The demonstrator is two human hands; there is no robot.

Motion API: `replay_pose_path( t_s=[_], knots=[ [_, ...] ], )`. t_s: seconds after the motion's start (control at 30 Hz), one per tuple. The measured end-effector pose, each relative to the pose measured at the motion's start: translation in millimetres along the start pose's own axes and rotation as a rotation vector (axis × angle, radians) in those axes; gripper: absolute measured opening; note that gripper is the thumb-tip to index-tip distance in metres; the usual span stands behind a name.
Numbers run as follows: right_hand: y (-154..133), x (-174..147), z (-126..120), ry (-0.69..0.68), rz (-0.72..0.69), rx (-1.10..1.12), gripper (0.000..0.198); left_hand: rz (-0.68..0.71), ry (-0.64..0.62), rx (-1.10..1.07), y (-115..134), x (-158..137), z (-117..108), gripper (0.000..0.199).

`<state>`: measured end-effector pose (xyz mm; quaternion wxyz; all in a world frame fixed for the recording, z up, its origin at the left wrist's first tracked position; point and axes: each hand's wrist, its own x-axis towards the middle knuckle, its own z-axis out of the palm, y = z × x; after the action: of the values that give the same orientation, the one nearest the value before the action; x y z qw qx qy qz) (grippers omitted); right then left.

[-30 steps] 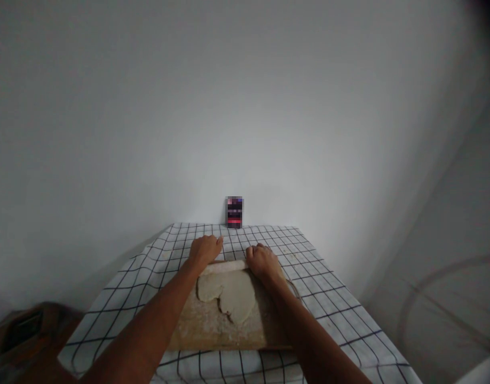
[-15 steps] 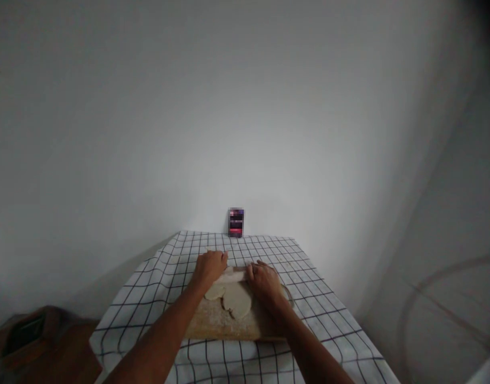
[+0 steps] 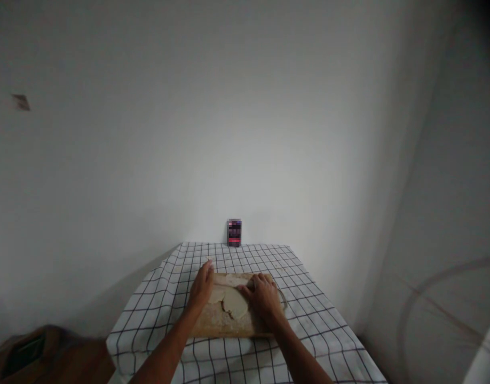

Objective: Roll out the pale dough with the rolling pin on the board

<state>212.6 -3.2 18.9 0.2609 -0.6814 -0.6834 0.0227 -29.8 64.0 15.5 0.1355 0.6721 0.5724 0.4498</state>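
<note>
A wooden board point(image 3: 223, 326) dusted with flour lies on a table under a white cloth with a black grid point(image 3: 309, 320). A flat, pale sheet of dough point(image 3: 234, 305) rests on the board. A thin rolling pin point(image 3: 231, 287) crosses the dough's far part, mostly hidden by my hands. My left hand point(image 3: 200, 288) presses on its left end with the fingers stretched forward. My right hand point(image 3: 261, 296) is curled over its right end.
A small dark box with red and purple print point(image 3: 234, 232) stands at the table's far edge against the white wall. A brown piece of furniture point(image 3: 48, 357) sits low at the left. A pale wall runs close along the table's right side.
The pin and both hands have come back from the board's far edge onto the dough. The view has tilted up and pulled back, so the table looks smaller and lower.
</note>
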Motion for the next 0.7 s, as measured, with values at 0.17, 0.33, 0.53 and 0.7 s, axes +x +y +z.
replay_pose_path(
  t_s=[0.17, 0.33, 0.53, 0.7],
  knots=[
    [8, 9, -1, 0.030, 0.268, 0.170, 0.061, 0.028, -0.047, 0.147, 10, -5, -6, 0.045],
    [16, 11, -3, 0.074, 0.330, 0.364, 0.073, 0.189, -0.211, 0.481, 37, -21, -7, 0.036],
    [20, 11, -2, 0.065, 0.324, 0.424, 0.073, 0.139, -0.384, 0.492, 54, -14, -15, 0.055],
    [22, 10, 2, 0.062, 0.332, 0.421, 0.072, -0.051, -0.443, 0.292, 47, 7, -21, 0.039]
  ],
)
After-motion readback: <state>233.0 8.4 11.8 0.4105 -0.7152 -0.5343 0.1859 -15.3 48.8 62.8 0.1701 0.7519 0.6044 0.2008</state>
